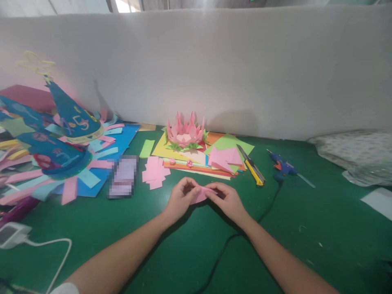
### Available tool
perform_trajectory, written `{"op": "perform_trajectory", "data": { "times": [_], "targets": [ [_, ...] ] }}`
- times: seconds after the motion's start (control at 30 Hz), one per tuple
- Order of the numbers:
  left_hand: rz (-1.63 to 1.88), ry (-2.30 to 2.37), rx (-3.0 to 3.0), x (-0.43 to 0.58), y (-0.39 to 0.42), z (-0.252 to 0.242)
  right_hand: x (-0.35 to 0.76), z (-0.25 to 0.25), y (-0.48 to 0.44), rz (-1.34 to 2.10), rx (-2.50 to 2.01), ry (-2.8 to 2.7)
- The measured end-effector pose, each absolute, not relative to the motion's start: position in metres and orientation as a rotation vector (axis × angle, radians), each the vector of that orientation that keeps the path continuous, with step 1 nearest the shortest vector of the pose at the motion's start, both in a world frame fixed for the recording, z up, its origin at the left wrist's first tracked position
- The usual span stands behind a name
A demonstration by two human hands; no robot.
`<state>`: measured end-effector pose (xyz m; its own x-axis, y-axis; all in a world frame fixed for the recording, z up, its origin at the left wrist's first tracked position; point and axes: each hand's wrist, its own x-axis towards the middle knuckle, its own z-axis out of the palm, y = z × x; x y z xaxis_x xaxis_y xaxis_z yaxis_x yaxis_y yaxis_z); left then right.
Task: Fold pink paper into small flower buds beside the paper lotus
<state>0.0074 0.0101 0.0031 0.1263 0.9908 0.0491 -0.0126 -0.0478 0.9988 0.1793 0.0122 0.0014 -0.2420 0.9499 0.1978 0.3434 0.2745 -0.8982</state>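
Observation:
A small pink piece of paper (pixel 200 196) is pinched between both hands above the green table. My left hand (pixel 183 200) is closed on its left end, thumb in front. On the right end, the thumb and fingers of my right hand (pixel 228 200) are closed too. The paper looks folded or bent along its top; the fingers hide part of it. Just beyond the hands are two small pink folded paper pieces (pixel 190 163). A pile of pink paper slips (pixel 154 172) lies to the left. Behind stands a pink paper lotus (pixel 185 132) with green leaves at its base.
A yellow utility knife (pixel 255 173) and a blue glue gun (pixel 283 167) with a black cord lie on the right. Coloured sheets (pixel 226 139) sit under the lotus. At left are a blurred-out phone (pixel 123 176), blue paper cone hats (pixel 70 112) and a white cable (pixel 65 241).

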Motion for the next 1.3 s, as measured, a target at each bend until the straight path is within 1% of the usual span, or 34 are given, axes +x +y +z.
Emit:
{"op": "perform_trajectory", "data": {
  "times": [0.17,0.5,0.87,1.3],
  "targets": [
    [1.105,1.11,1.336,0.008,0.011,0.002,0.18,0.003,0.013,0.967,-1.212,-1.72],
    [1.123,1.22,1.331,0.01,0.012,0.006,0.177,0.01,0.012,1.078,-1.223,-1.652],
    [1.104,1.205,1.177,0.016,0.024,0.004,0.18,0.005,0.017,1.183,-1.255,-1.544],
    [1.109,1.118,1.307,0.021,0.021,-0.002,0.181,0.006,0.017,1.148,-1.285,-1.552]
  ]
}}
